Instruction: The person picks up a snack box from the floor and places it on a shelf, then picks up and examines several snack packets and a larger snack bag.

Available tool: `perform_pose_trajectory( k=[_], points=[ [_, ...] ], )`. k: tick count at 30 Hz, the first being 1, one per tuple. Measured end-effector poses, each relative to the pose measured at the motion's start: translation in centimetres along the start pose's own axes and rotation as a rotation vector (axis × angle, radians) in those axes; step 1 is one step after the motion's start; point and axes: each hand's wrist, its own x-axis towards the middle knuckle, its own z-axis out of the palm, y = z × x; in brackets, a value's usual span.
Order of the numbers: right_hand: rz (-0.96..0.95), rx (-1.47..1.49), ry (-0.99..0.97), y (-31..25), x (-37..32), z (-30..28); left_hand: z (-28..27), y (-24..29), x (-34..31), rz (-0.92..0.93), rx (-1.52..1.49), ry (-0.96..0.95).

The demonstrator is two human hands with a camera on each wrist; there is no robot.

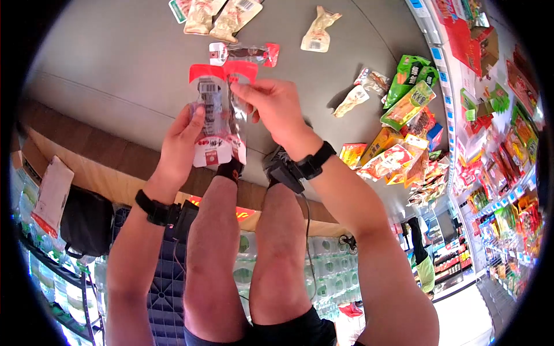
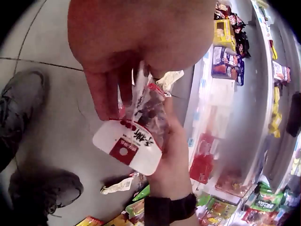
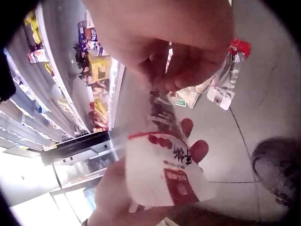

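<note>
In the head view, my left hand [image 1: 180, 145] grips a clear snack packet [image 1: 212, 112] with a red top and a white lower end, thumb across its front. A second, similar snack packet [image 1: 238, 118] hangs beside it, overlapping its edge. My right hand [image 1: 278, 108] pinches that one near its red top between thumb and fingers. Black print and a dark red square mark the white packet end [image 2: 129, 146] in the left wrist view. Just beyond the held pair, another packet of this kind [image 1: 247, 54] lies flat on the grey floor.
Cream-coloured packs [image 1: 234, 18] lie at the far side, with a single one [image 1: 318, 32] to their right. Green, yellow and orange snack bags [image 1: 395, 155] pile up at right against a stocked shelf [image 1: 508, 150]. Wrapped bottles [image 1: 332, 262] stand behind the person's legs.
</note>
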Motion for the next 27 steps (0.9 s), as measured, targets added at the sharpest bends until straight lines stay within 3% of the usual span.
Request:
perform_pose_trajectory(
  k=[6,11,14,17,20,22,24,27],
  points=[
    [-0.122,0.197,-0.024,-0.4,0.8,0.1,-1.3,1.7,0.3,0.056,-0.049,0.121],
    [-0.085,0.271,-0.189,-0.8,-0.5,-0.9,-1.7,1.0,0.8,0.139,0.087,0.116],
    [-0.131,0.105,-0.024,-1.2,-0.4,0.5,0.3,2.6,0.2,0.019,0.014,0.155],
    [-0.144,0.007,-0.004,0.1,0.3,2.2,0.3,2.0,-0.1,0.026,0.178,-0.06],
    [-0.327,-0.213,0.142,1.5,2.8,2.2,-0.3,1.3,0.7,0.036,0.087,-0.002],
    [-0.66,-0.603,0.5,2.6,7.8,-0.2,-1.1,1.1,0.6,0.029,0.111,0.062],
    [-0.97,-1.083,0.713,2.5,12.1,-3.3,-1.8,1.1,0.6,0.075,0.142,0.071],
    [-0.911,-1.372,0.687,4.4,15.1,-4.9,-2.0,1.0,0.1,0.036,0.186,0.081]
  ],
)
